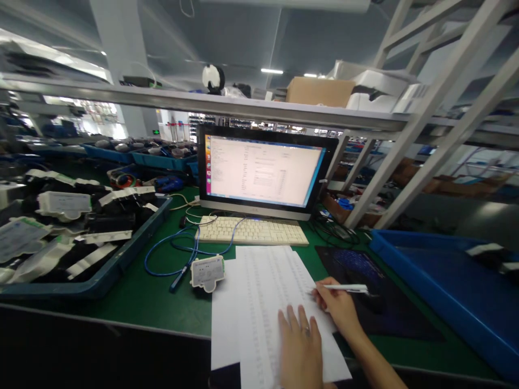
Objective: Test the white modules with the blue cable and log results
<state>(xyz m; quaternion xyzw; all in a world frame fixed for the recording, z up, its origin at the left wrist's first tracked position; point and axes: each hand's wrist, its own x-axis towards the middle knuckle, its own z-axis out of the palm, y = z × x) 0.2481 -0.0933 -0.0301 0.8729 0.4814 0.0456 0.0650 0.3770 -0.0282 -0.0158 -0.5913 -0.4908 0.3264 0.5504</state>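
The left hand point(300, 346) is blurred — the sheets point(255, 302), seemingly printed in columns, too fine to read.

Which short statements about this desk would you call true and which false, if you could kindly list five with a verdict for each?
1. The right hand holds a white pen, its tip at the papers. True.
2. The left hand is also gripping a pen. False: it is spread over the papers with no pen in it.
3. The keyboard lies in front of the monitor. True.
4. The monitor's display is dark. False: it is lit.
5. The white module lies on the mouse pad. False: it is by the left edge of the papers.
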